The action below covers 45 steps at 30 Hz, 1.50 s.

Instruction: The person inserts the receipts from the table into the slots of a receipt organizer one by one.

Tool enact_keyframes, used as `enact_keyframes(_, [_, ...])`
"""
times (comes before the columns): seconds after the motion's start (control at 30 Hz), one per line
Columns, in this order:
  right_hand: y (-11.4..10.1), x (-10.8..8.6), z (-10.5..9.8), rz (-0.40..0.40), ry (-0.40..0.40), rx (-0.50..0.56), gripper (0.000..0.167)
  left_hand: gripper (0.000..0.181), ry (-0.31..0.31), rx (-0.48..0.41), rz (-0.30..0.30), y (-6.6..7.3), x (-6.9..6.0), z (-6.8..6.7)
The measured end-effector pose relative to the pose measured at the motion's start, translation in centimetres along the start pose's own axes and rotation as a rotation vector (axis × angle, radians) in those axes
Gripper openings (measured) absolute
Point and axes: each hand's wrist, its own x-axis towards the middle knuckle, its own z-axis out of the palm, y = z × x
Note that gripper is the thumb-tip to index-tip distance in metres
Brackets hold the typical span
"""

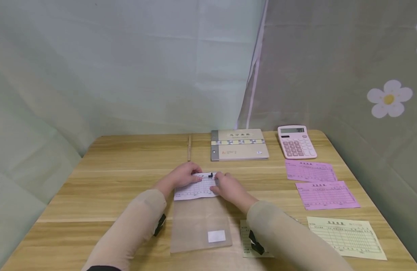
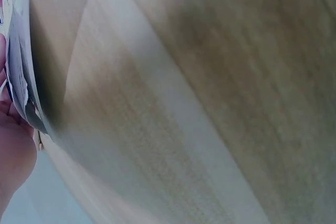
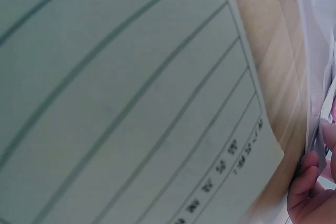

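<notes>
Printed white form sheets [image 1: 195, 190], several layers thick at the edge in the left wrist view, lie over the top of a clear plastic folder [image 1: 198, 218]. A small black clip [image 1: 210, 175] sits on their upper edge. My left hand [image 1: 184, 175] pinches the sheets at the upper left, thumb on the printed face. On the upper right my right hand [image 1: 231, 189] pinches them, its thumb also on the front, close to the clip. In the right wrist view, curled fingers [image 3: 304, 187] hold the paper edge. Fingertips behind the sheets are hidden.
A green form [image 1: 247, 241] lies partly under my right forearm, and another green form [image 1: 347, 237] is to its right. Pink forms [image 1: 327, 195], a pink calculator [image 1: 296, 142], a ledger book [image 1: 240, 154] and a thin wooden stick [image 1: 189, 148] lie farther back on the wooden table [image 1: 93, 210].
</notes>
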Motion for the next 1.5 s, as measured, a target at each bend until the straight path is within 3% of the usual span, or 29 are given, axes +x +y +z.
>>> enact_keyframes(0.97, [0.3, -0.2, 0.0, 0.019, -0.012, 0.011, 0.045, 0.022, 0.031, 0.021, -0.051, 0.7, -0.7, 0.4])
enact_keyframes(1.27, [0.5, -0.3, 0.0, 0.014, -0.012, 0.006, 0.048, 0.028, 0.046, 0.096, 0.001, 0.2, -0.7, 0.9])
enact_keyframes(1.5, [1.9, -0.9, -0.7, -0.052, -0.060, 0.057, 0.046, 0.028, 0.062, 0.013, 0.016, -0.5, -1.0, 1.5])
